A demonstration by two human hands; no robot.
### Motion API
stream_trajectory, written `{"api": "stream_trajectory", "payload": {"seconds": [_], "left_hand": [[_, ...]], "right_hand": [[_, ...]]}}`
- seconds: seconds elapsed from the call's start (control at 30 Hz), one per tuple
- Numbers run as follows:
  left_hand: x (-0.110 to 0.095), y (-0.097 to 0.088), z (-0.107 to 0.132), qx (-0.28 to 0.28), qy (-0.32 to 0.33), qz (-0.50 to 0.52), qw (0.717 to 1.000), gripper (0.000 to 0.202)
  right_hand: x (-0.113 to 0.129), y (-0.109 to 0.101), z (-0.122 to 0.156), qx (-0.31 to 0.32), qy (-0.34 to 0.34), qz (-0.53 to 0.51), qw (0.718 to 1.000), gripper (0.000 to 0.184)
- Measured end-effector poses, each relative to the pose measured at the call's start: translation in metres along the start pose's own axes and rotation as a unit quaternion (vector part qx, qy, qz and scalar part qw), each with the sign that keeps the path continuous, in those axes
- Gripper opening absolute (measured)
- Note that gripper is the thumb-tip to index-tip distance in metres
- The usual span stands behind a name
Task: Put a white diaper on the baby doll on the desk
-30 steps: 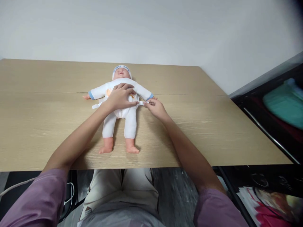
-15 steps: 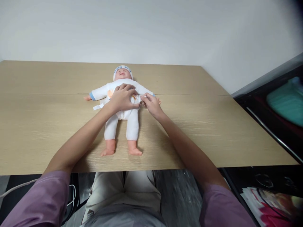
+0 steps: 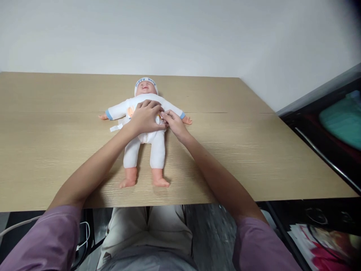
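Observation:
A baby doll (image 3: 158, 154) in a white suit and a lettered white cap lies on its back, feet toward me. Around its hips is a white diaper (image 3: 144, 138), with its front mostly hidden under my hands. My left hand (image 3: 147, 117) rests on the doll's belly with fingers spread, pressing the diaper's front. At the doll's right-hand side in view, the fingertips of my right hand (image 3: 172, 122) pinch the diaper's tab, close to my left thumb. On the other side a loose white tab (image 3: 115, 128) sticks out over the table.
The doll lies on a light wooden table (image 3: 239, 150) whose front edge runs just before my lap. A pale wall (image 3: 118, 37) rises behind. At right stand a dark shelf with a green item (image 3: 342, 120) and papers (image 3: 310, 244) below. A white cable (image 3: 19, 226) hangs at lower left.
My right hand has moved left and inward across the doll's belly, drawing the diaper's tab toward my left hand. My left hand stays in place.

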State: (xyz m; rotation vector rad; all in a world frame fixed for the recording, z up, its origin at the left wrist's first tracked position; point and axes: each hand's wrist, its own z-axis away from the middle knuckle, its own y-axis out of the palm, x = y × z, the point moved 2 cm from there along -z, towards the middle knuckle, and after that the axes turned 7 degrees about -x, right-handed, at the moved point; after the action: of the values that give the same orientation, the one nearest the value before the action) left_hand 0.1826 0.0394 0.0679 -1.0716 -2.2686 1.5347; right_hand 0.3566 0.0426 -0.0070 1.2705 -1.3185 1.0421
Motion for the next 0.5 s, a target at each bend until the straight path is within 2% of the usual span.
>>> {"api": "stream_trajectory", "payload": {"seconds": [0.1,0.27,0.5], "left_hand": [[0.0005,0.0003,0.0001,0.001,0.001,-0.003,1.0,0.058],[0.0001,-0.0004,0.0006,-0.003,0.005,-0.005,1.0,0.055],[-0.0002,-0.0009,0.0004,0.002,0.008,-0.002,1.0,0.054]], "right_hand": [[-0.0007,-0.0019,0.0017,0.003,0.013,-0.022,1.0,0.064],[-0.0013,-0.0057,0.0042,0.014,-0.001,-0.032,0.999,0.064],[-0.0078,-0.007,0.0012,-0.026,0.033,-0.024,0.999,0.06]]}}
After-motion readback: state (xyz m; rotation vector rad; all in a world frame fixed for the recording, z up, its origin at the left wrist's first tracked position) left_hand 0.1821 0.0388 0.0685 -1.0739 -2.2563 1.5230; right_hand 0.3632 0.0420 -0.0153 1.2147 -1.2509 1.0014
